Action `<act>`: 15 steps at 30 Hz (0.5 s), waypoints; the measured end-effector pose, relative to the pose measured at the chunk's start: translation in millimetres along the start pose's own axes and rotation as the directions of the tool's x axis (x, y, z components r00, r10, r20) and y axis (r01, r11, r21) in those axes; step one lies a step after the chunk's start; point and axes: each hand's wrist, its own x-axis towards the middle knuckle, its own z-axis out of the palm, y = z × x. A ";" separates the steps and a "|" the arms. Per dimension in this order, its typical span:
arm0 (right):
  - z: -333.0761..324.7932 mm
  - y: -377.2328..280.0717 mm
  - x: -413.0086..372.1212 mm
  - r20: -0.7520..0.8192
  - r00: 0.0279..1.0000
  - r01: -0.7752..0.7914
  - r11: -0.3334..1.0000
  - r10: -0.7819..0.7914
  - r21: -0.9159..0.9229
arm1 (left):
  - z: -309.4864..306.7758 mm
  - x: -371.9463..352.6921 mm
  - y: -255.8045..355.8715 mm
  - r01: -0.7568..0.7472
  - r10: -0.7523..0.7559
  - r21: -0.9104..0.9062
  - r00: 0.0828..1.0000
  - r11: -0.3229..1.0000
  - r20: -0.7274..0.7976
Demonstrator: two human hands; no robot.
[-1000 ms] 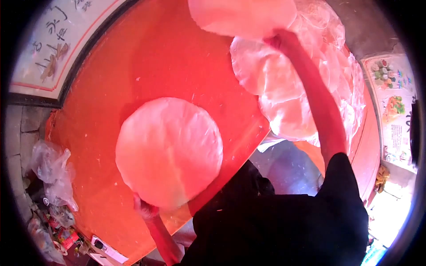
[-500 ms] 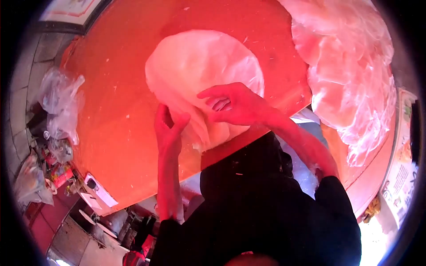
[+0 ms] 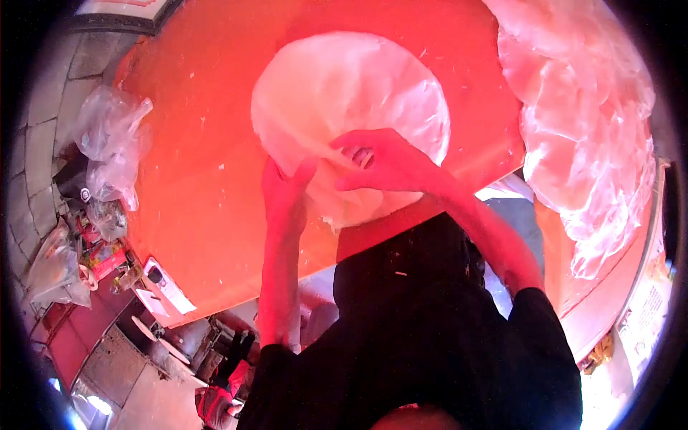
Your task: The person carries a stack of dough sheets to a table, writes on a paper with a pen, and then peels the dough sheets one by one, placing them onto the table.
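Observation:
A thin, round, whitish sheet lies on the orange-red tabletop in front of me, wrinkled and with a ragged near edge. My left hand is at its near left edge, thumb and forefinger curled at the material. Over the near middle, my right hand has its fingers and thumb bent around a raised fold that runs between the two hands. Some fingertips are hidden, and the sheet's material cannot be made out for certain.
A large heap of similar thin, translucent sheets lies at the right. The orange-red table has its near edge at my body. Clear plastic bags hang by the left side. A phone-like object and white paper rest at the near left corner.
The view has shifted, so the table and sheet appear higher and further right. My hands have drawn closer together, pulling up a fold between them.

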 end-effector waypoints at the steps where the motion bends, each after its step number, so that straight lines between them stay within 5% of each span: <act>1: 0.8 -1.5 -2.7 0.011 1.000 0.000 1.000 0.000 -0.028 | 1.8 -1.3 -0.9 -0.007 0.007 0.040 1.000 0.999 -0.012; 5: -13.1 29.2 -0.3 -0.074 0.997 0.023 0.994 -0.015 0.109 | 2.5 -1.3 2.1 0.005 -0.005 0.024 1.000 1.000 -0.017; 8: -16.8 51.8 4.1 -0.286 0.946 0.107 0.979 -0.153 -0.172 | -6.2 1.2 -2.0 0.007 -0.006 0.037 1.000 0.999 -0.028; 10: 6.3 59.5 9.7 -0.190 0.944 0.159 0.880 -0.268 -0.448 | -13.6 6.0 -11.1 -0.019 0.021 0.062 0.999 0.998 -0.029; 13: -6.8 40.6 8.5 -0.124 0.922 0.201 0.727 -0.367 -0.657 | -34.9 -1.2 -6.3 0.082 -0.059 0.089 0.969 0.993 -0.238; 15: -67.4 20.1 -15.4 -0.146 0.953 0.208 0.922 -0.267 -0.327 | -67.4 -3.7 -14.7 0.036 -0.034 0.013 0.987 0.999 -0.155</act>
